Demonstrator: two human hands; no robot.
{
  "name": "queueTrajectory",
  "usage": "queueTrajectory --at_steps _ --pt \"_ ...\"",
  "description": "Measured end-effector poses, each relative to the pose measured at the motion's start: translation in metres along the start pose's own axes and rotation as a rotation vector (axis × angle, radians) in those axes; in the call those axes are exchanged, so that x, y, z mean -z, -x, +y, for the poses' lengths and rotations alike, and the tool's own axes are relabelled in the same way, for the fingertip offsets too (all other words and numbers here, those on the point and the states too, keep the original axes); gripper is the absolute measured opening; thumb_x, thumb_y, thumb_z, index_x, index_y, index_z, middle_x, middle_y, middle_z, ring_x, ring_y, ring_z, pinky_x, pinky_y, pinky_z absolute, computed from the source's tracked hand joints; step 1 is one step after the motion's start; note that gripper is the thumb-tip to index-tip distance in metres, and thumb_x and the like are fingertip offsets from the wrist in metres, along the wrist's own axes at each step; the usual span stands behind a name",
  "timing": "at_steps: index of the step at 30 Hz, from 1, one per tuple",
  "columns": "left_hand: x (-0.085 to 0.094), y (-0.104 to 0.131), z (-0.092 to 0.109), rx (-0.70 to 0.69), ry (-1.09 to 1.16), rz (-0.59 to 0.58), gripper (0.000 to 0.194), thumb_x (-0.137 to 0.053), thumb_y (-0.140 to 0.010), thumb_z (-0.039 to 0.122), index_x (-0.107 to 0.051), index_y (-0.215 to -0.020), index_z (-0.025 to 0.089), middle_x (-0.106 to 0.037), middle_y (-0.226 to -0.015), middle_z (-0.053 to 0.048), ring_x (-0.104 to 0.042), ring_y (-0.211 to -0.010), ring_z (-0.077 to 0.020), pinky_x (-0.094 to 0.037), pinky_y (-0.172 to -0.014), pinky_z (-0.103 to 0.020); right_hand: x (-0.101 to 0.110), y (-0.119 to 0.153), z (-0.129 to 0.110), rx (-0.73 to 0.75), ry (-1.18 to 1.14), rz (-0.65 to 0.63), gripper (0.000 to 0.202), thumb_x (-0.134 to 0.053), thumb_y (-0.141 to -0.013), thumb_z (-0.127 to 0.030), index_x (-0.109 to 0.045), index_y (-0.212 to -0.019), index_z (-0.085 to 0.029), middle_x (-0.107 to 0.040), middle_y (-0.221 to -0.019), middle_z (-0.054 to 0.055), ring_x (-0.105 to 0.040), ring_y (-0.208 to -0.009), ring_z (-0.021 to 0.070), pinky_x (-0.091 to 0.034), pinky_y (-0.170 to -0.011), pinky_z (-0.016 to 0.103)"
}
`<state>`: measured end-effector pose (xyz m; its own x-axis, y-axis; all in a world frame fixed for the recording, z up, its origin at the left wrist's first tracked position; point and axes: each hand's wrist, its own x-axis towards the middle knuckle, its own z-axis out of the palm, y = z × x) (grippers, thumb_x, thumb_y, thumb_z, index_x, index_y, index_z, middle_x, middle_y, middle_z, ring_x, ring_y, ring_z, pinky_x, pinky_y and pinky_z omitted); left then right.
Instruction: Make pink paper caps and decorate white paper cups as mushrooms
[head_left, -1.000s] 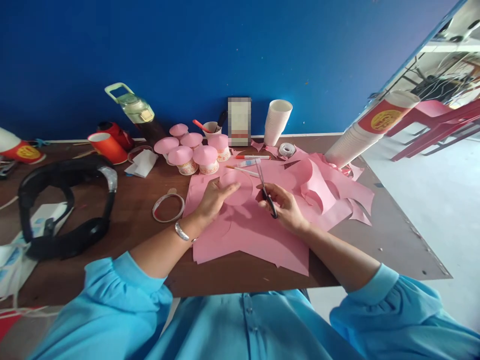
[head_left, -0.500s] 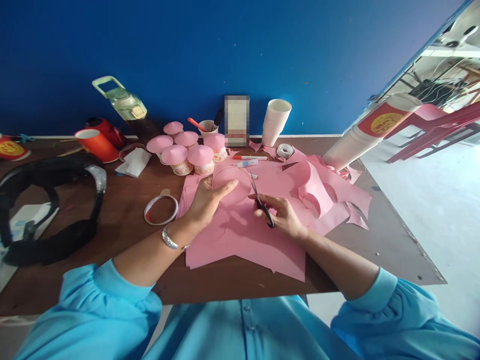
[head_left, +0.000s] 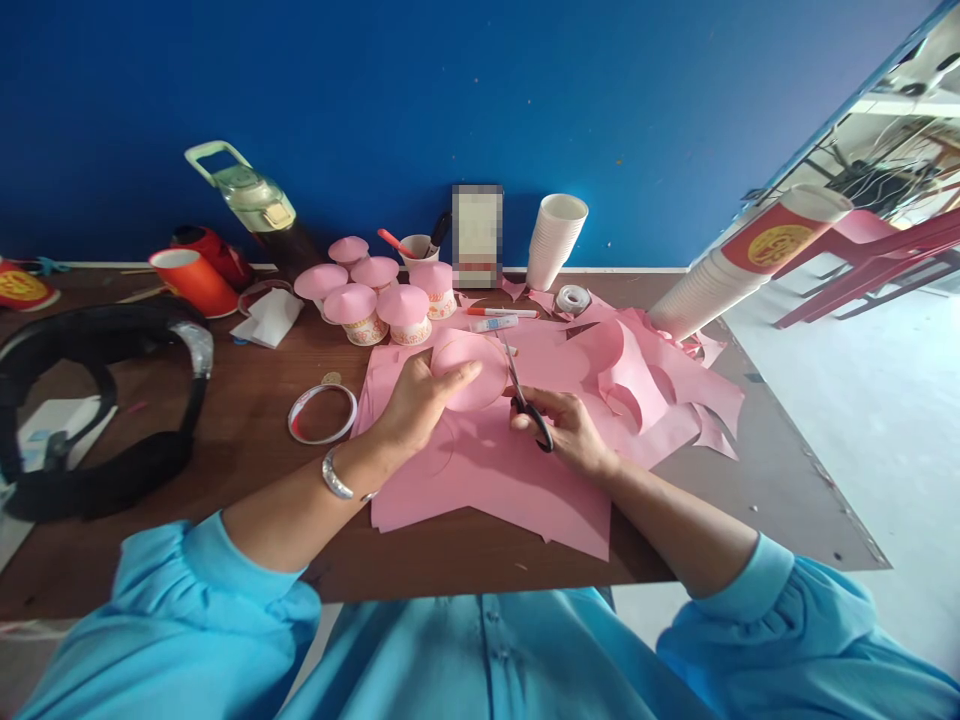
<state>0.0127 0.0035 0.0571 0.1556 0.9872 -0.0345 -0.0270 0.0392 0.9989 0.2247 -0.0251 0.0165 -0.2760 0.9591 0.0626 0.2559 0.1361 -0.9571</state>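
Note:
My left hand pinches a round pink paper disc, its thumb lying across the face. Black-handled scissors sit in my right hand, fingers wrapped round the handles. Their blades point up and away, at the right edge of the disc. Under both hands lie pink paper sheets, with a drawn curve partly showing on the top one. Curled pink offcuts lie to the right of the scissors. Several small patterned cups with pink cone tops stand behind my left hand.
A tape roll and a black headset-like band lie left. Behind are a bottle, an orange cup, a phone-like object, a white cup stack and a marker. A longer cup stack leans at right.
The pink disc has shifted slightly right and tilted in my left hand. My right hand and the scissors have moved very slightly right.

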Motion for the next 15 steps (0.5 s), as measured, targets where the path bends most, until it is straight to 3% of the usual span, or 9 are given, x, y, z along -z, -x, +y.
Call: queueTrajectory --at_steps 6,11,15 --pt "-0.0035 0.001 -0.0006 0.025 0.032 -0.032 0.035 -0.075 -0.08 0.044 -0.077 -0.1 0.015 -0.077 -0.095 -0.007 -0.068 -0.089 -0.0231 -0.053 -0.076 -0.03 -0.0012 -0.0002 -0.0001 0.005 -0.031 -0.006 0.05 -0.073 -0.084 -0.062 -0.077 -0.104 -0.017 -0.06 -0.075 0.001 -0.047 -0.067 0.0128 -0.041 -0.06 0.025" --pt "-0.0063 0.0047 0.0041 0.063 -0.026 0.003 0.03 -0.073 -0.081 0.042 -0.074 -0.089 0.014 -0.072 -0.082 -0.004 -0.062 -0.079 -0.0184 -0.05 -0.071 -0.027 -0.0019 0.0004 -0.0039 -0.003 -0.062 -0.021 0.04 -0.072 -0.085 -0.056 -0.073 -0.094 -0.017 -0.054 -0.07 -0.002 -0.041 -0.063 0.0111 -0.038 -0.059 0.025" --pt "-0.0053 0.003 -0.0032 0.071 0.039 0.009 0.028 -0.076 -0.079 0.043 -0.071 -0.085 0.016 -0.069 -0.078 -0.002 -0.061 -0.075 -0.017 -0.05 -0.069 -0.027 -0.0022 0.0009 -0.007 -0.004 -0.075 -0.031 0.034 -0.072 -0.085 -0.052 -0.068 -0.086 -0.018 -0.051 -0.069 -0.002 -0.041 -0.063 0.0111 -0.037 -0.06 0.026"
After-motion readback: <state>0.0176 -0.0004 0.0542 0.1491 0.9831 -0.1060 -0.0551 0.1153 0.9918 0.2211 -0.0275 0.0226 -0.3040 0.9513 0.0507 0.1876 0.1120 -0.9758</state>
